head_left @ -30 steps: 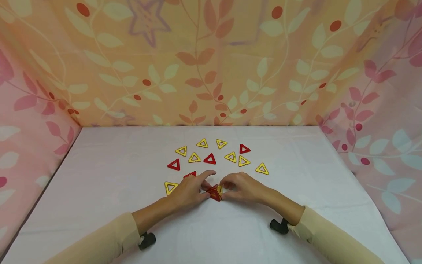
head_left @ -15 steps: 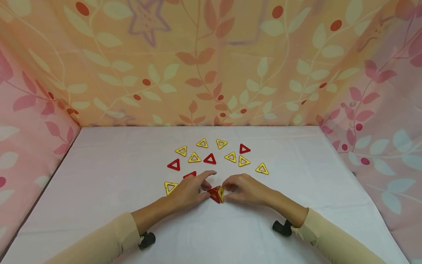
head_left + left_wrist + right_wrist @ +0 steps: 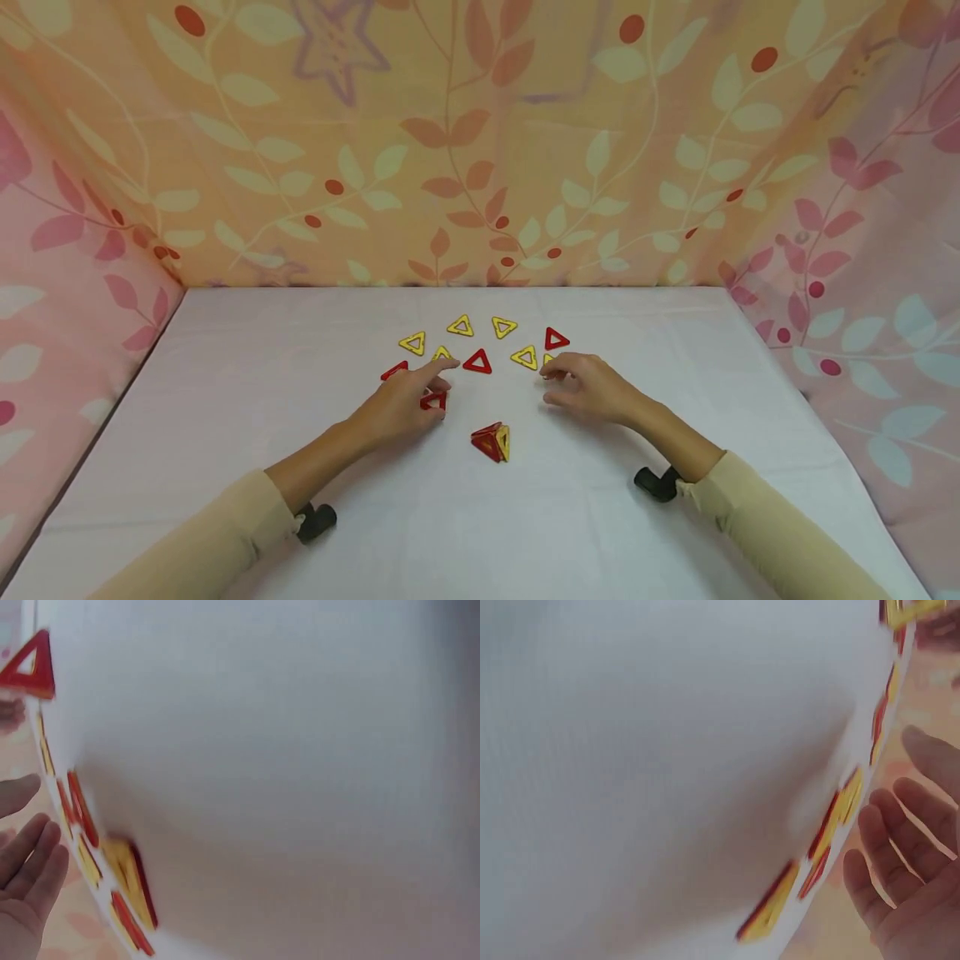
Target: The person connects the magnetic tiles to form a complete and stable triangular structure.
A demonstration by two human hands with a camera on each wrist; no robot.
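Ten loose triangular tiles (image 3: 461,332), glossy, hollow-centred, red or yellow, show on the white cloth-covered worktop (image 3: 480,533). Nearer, at the centre, sits a small faceted cluster (image 3: 491,442) of such triangles, its red face tapering to a near corner, its narrow yellow face at right running near to far. The left hand (image 3: 408,400), fingers loosely extended, partly hides a red tile (image 3: 444,400) and a yellow tile (image 3: 441,354) beyond; the right hand (image 3: 592,390), thumb and fingers apart, covers most of another yellow tile (image 3: 548,359). Both hands hold nothing; whether they touch tiles is unclear. The middle red tile (image 3: 477,369) points far. Wrist views blur the tiles, mostly nearly edge-on.
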